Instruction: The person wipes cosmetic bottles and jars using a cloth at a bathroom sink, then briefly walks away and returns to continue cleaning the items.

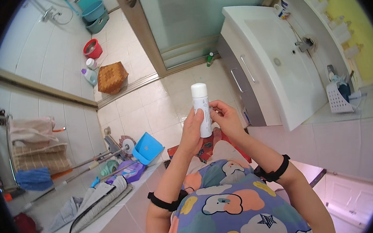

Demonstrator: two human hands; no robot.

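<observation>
Upright before me is a white cylindrical bottle (201, 115) with a rounded white cap (199, 90), small print on its side. My left hand (191, 132) grips it, with the thumb lying across the front. Close against the bottle's right side is my right hand (228, 115), its fingers bent and thumb near the index finger. Whether those fingertips pinch the bottle's edge or anything small cannot be seen. Below the hands, a red patterned mat (205, 149) lies on the tiled floor around a bare foot.
To the right stands a white washbasin (286, 60) over a drawer cabinet (240, 77). A green bottle (210, 59) is by the sliding glass door (186, 25). On the left are a woven basket (112, 77), a red bucket (93, 49), a blue dustpan (148, 148) and hanging towels (39, 152).
</observation>
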